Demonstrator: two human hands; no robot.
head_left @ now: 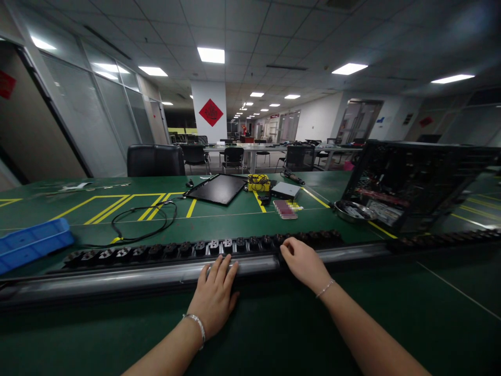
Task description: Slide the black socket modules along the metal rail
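Note:
A long shiny rail (129, 279) with dark edges runs across the bench in front of me. My left hand (213, 300) lies on it with fingers spread, palm down. Farther right, my right hand (307, 263) has its fingers curled into a pinch at a dark gap in the rail; whatever they grip is hidden. Just behind the rail stands a row of small black plug-like blocks (170, 250), some with pale metal parts on top. The right hand's knuckles reach up to this row and cover part of it.
On the green bench are a blue bin (35, 245), a looped black cable (168, 222), a flat black panel (219, 189), a yellow box (259, 183), a grey box (285, 191), a metal bowl (354, 211) and an opened computer case (407, 183).

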